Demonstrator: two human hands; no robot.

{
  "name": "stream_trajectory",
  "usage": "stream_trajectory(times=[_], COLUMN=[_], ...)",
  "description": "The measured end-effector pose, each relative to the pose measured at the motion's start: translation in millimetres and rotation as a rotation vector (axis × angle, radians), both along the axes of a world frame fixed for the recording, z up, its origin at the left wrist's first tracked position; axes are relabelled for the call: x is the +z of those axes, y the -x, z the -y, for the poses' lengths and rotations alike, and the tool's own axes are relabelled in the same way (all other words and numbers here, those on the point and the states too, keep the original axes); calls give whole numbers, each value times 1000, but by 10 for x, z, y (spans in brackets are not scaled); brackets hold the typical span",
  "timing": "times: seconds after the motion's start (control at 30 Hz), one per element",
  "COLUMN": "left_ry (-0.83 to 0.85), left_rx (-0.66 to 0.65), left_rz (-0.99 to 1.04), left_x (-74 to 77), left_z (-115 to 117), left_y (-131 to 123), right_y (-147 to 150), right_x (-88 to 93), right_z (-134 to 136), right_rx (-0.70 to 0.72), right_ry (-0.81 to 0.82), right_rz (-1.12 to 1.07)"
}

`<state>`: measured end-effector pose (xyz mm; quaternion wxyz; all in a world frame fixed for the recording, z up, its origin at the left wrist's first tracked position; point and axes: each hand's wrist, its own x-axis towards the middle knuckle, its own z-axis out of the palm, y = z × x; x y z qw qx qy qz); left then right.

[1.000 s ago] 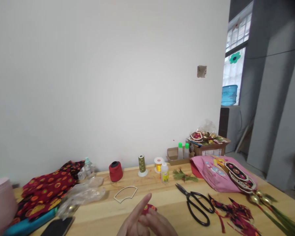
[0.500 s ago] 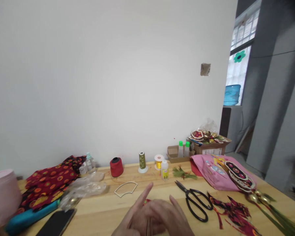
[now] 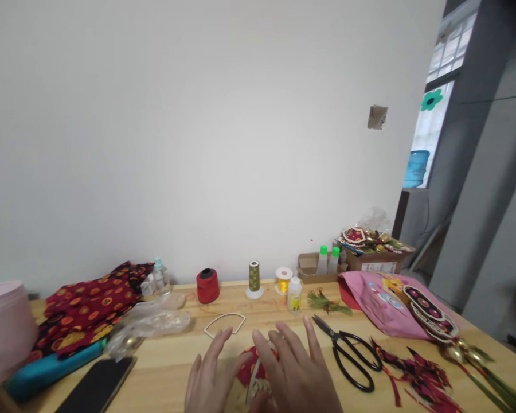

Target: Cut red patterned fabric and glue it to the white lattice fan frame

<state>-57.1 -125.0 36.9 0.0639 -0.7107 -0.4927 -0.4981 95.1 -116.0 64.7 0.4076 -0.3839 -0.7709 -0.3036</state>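
My left hand (image 3: 210,376) and my right hand (image 3: 292,373) are low at the front of the wooden table, with fingers spread. Between them is a red fabric piece with a cream, gold-edged border (image 3: 258,373), partly hidden by my fingers. My right thumb lies over its upper edge, and my left fingertips are close beside it. Just beyond my left hand lies a thin fan-shaped wire frame (image 3: 223,324). Black-handled scissors (image 3: 348,355) lie to the right of my right hand.
Behind my hands stand a red thread cone (image 3: 207,285), an olive thread spool (image 3: 253,278), a yellow spool (image 3: 284,281) and a glue bottle (image 3: 294,295). A black phone (image 3: 97,385), plastic bag (image 3: 148,324), pink bag (image 3: 382,301) and red cut-outs (image 3: 417,373) lie nearby.
My hands have moved apart and their fingers have spread, showing more of the red piece. The view has turned left, so the table items sit further right.
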Motion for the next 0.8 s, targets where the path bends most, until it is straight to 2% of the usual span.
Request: stream_trajectory(times=[0.13, 0.33, 0.57, 0.8], left_ry=[-50, -51, -61, -22], left_rx=[180, 283, 259, 71], left_rz=[-232, -246, -212, -207], left_x=[-78, -124, -173, -161], left_z=[-61, -35, -58, -64], left_y=[-44, 4, -50, 96], right_y=[114, 126, 149, 82], right_x=[-176, -205, -219, -248], right_z=[-18, -21, -9, -7], right_rx=[-29, -12, -8, 49], right_ry=[15, 56, 26, 68], right_rz=[-51, -43, -67, -100])
